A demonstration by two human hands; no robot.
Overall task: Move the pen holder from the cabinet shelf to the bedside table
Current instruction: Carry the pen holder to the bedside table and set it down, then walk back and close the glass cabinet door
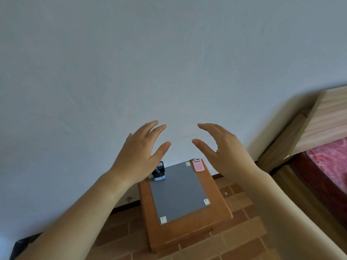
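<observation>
A small dark pen holder (159, 173) with a pale blue base and a pen in it stands on the far left corner of the wooden bedside table (219, 207), at the edge of a grey mat (178, 194). My left hand (139, 152) is raised above the table with its fingers spread and holds nothing; its palm partly hides the pen holder. My right hand (225, 147) is raised opposite it, fingers relaxed and empty. Both hands are above and apart from the table.
A pink calculator (197, 165) lies on the table's far right corner. A plain white wall rises right behind the table. A wooden bed frame (323, 117) with a red patterned cover (330, 162) stands at the right. The floor is brown tile.
</observation>
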